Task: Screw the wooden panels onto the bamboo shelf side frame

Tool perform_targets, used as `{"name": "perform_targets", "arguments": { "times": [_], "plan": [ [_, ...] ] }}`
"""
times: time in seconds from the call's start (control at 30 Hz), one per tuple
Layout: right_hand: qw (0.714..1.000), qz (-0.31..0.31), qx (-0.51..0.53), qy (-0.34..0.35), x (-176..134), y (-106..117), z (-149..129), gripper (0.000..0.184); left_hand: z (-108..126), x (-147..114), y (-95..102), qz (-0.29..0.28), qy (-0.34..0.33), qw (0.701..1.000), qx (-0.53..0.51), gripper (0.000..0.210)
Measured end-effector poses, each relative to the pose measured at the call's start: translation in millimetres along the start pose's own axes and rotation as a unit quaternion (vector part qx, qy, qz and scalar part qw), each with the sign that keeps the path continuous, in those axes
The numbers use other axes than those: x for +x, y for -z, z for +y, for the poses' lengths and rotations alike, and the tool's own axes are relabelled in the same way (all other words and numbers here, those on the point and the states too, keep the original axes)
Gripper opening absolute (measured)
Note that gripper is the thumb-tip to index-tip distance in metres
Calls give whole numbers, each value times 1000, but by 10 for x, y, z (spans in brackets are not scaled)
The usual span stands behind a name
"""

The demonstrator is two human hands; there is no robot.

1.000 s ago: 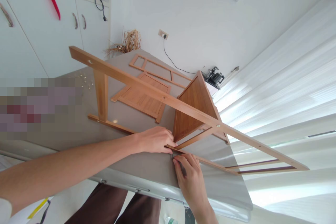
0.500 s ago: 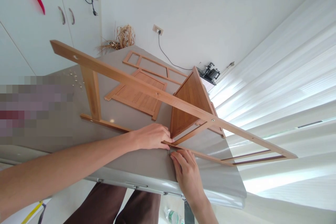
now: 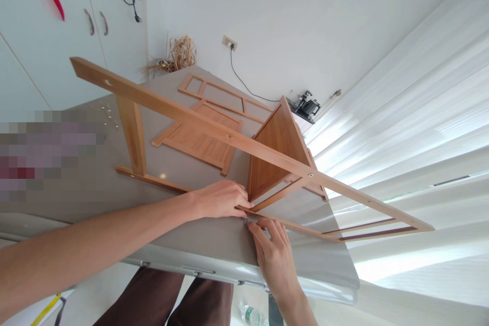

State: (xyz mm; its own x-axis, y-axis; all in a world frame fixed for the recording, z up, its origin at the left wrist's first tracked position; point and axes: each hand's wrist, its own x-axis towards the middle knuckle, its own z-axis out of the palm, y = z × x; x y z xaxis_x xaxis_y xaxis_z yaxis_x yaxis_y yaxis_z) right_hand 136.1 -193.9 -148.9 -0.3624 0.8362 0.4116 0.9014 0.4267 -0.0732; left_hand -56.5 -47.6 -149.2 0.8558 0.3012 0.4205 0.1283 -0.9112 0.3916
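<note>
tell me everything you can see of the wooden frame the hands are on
The wooden frame has two long, light-brown rails joined by crosspieces, with small holes in the upper rail. It appears to stand on edge on the grey table, its lower rail partly hidden by the left hand, which holds it near a crosspiece. The right hand pinches something small beside that rail.

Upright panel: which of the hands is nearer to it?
Left. The left hand is close by the near lower corner of the upright panel; the right hand is farther, on the near side of the lower rail.
</note>
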Motion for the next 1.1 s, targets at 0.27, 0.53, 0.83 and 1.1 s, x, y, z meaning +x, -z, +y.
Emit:
{"name": "perform_targets", "arguments": {
  "times": [0.27, 0.53, 0.83, 1.1],
  "plan": [
    [992, -17, -102, 68, 95, 137, -25, 35, 27, 2, 38, -2, -2, 1000, 16, 25],
    [980, -68, -152, 110, 234, 249, -85, 30, 0, -10, 6, -1, -4, 1000, 16, 24],
    [995, -39, -93, 20, 146, 132, -86, 18, -12, -16, -15, -5, -6, 1000, 10, 22],
    [991, -5, 88, -100, 32, -49, -35, 13, -8, -13, -5, 0, -3, 1000, 9, 22]
  ]
}}
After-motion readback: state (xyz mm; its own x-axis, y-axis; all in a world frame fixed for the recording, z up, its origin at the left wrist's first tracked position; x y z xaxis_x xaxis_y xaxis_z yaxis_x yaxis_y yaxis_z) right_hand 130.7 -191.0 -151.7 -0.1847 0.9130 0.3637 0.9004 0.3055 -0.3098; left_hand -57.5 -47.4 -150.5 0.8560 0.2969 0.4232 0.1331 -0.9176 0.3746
